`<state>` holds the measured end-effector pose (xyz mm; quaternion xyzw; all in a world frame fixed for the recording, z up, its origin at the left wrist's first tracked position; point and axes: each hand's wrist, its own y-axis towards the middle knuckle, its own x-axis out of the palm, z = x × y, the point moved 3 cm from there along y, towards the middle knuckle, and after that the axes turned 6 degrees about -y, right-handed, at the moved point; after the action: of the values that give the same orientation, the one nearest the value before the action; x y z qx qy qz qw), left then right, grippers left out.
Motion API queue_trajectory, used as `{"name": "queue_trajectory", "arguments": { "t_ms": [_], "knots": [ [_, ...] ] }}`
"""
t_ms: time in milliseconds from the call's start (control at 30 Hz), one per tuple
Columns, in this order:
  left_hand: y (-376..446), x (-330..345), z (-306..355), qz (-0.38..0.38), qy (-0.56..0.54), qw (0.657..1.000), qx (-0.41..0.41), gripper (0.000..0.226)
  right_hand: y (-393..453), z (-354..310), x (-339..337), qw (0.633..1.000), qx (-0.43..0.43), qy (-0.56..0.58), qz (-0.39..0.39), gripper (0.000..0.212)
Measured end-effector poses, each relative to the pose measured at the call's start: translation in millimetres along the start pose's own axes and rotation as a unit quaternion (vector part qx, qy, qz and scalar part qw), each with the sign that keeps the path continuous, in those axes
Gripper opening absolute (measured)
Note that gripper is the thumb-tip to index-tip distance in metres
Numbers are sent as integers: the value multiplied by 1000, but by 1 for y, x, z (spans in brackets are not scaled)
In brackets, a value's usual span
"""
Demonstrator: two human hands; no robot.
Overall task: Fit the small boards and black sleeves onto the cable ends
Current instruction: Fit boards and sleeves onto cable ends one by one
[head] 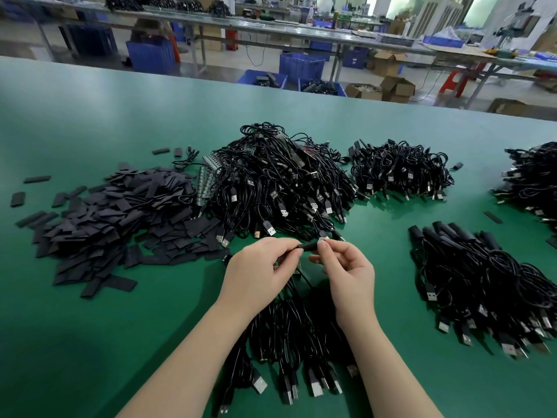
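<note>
Green matte worktop, factory benches behind. Near its front edge, the left hand and right hand both pinch one black sleeve, fingers clamped at either end, likely steadying it to slide along a cable end. Flat matte sleeves heap toward the left edge; glossy tangled USB cables sit centre.

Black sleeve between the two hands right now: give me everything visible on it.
The black sleeve is a short, matte black tube, rubbery or plastic by its look. It lies roughly level, held above the green table in front of the big cable pile. The left hand pinches its left end; the right hand pinches its right end. What is inside it cannot be seen.
</note>
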<state>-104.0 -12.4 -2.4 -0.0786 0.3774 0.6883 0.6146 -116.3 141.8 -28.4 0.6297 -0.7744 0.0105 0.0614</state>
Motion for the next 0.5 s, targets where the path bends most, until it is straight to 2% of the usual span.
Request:
{"name": "queue_trajectory", "arguments": {
  "t_ms": [133,267,400,500],
  "knots": [
    [1,-1,2,8,0,1000,1,13,1,0,0,1000,-4,5,-6,16],
    [2,0,-3,2,-30,999,-14,16,0,1,1,999,4,16,-50,25],
    [3,4,-10,-49,-72,996,-30,24,1,-1,0,993,28,54,-101,26],
    [2,8,-12,-75,-96,992,-36,23,3,0,-2,993,34,50,-98,27]
  ]
}}
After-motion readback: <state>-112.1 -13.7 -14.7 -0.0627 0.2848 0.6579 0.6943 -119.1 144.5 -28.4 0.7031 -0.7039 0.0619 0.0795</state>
